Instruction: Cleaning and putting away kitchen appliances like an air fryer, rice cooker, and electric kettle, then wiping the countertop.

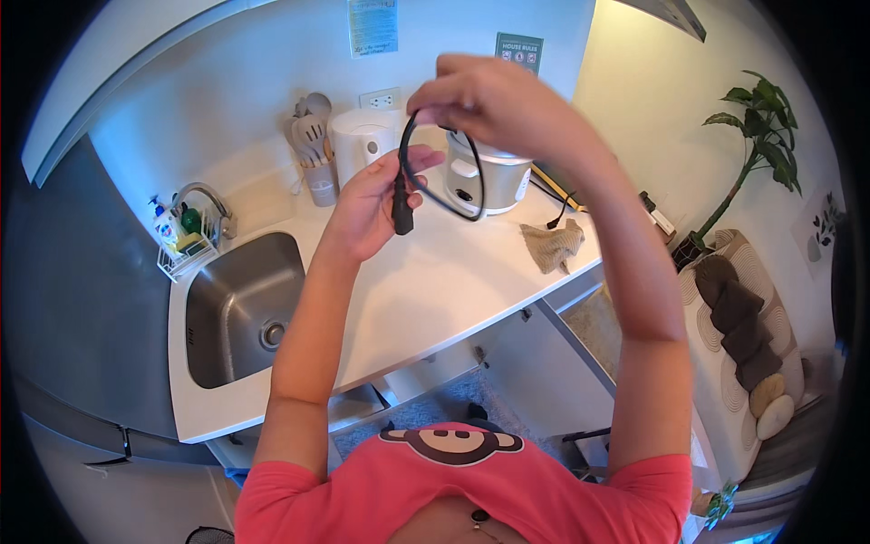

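My left hand (370, 204) holds a black power cord (482, 180) near its connector end (403, 214), which hangs downward. Pinched in the fingers of my right hand (482, 102), higher up, is another part of the same cord, and a loop droops between the two hands. Behind the loop stands a rice cooker (489, 180) with a silver-toned body, partly covered by the cord and my right hand. A white electric kettle (360, 139) is beyond my left hand, next to a holder (319, 182) of kitchen utensils. Both hands are raised above the white countertop (421, 292).
A stainless steel sink (238, 306) with a faucet (207, 197) lies at left, beside a rack (187, 255) with bottles and a sponge. A beige cloth (554, 245) and a black plug (554, 222) rest at right. Below the counter's front edge, a cabinet door (544, 367) stands ajar.
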A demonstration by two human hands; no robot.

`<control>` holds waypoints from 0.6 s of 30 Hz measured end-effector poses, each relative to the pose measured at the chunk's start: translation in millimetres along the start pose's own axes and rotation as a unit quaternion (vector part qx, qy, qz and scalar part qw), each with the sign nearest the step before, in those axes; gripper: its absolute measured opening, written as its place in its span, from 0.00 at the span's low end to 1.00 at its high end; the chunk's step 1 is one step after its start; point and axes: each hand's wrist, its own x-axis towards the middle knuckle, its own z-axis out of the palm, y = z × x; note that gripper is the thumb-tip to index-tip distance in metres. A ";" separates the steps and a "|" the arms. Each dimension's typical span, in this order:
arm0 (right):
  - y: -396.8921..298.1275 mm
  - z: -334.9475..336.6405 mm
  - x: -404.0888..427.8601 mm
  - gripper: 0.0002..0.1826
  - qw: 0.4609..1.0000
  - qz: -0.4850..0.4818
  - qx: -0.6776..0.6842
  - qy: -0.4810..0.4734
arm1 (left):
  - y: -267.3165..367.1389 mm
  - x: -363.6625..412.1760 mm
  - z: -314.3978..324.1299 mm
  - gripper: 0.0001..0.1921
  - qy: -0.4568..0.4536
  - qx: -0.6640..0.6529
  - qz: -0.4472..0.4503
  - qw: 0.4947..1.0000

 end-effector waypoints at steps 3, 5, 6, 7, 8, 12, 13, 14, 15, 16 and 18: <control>-14.6 27.4 8.5 0.07 0.997 0.072 -0.024 -0.013 | 6.3 -17.7 -2.4 0.15 0.016 0.094 -0.004 0.995; -5.0 30.3 13.7 0.08 0.990 0.135 -0.005 0.027 | 5.9 -27.0 -4.9 0.13 0.012 0.084 -0.006 0.996; 1.8 33.5 17.0 0.09 0.990 0.130 -0.016 0.045 | 6.6 -33.4 -9.9 0.12 0.018 0.068 -0.005 0.998; 5.9 36.7 19.5 0.09 0.990 0.131 -0.021 0.047 | 8.0 -37.2 -8.6 0.11 0.019 0.050 -0.006 0.999; 9.9 40.5 21.3 0.09 0.990 0.134 -0.006 0.050 | 9.0 -39.2 -6.3 0.11 0.014 0.050 -0.006 0.999; 12.8 73.7 22.0 0.11 0.977 0.201 0.051 0.046 | 38.3 -45.4 -6.7 0.08 -0.010 -0.079 0.031 0.996; 15.5 86.0 17.8 0.11 0.963 0.252 0.087 0.035 | 52.7 -45.9 -16.0 0.07 -0.046 -0.108 0.021 0.993; 12.1 100.7 11.2 0.12 0.958 0.263 0.112 0.012 | 73.9 -49.9 -16.8 0.06 -0.059 -0.122 0.041 0.990; 2.2 117.8 3.6 0.12 0.952 0.272 0.141 -0.011 | 101.5 -58.4 -14.4 0.06 -0.069 -0.135 0.062 0.987; -9.8 131.2 -5.0 0.13 0.947 0.271 0.174 -0.015 | 129.6 -66.9 -16.5 0.05 -0.076 -0.119 0.098 0.985; -17.2 155.1 -35.4 0.13 0.939 0.282 0.195 -0.020 | 177.6 -74.8 -19.0 0.05 -0.086 -0.092 0.163 0.979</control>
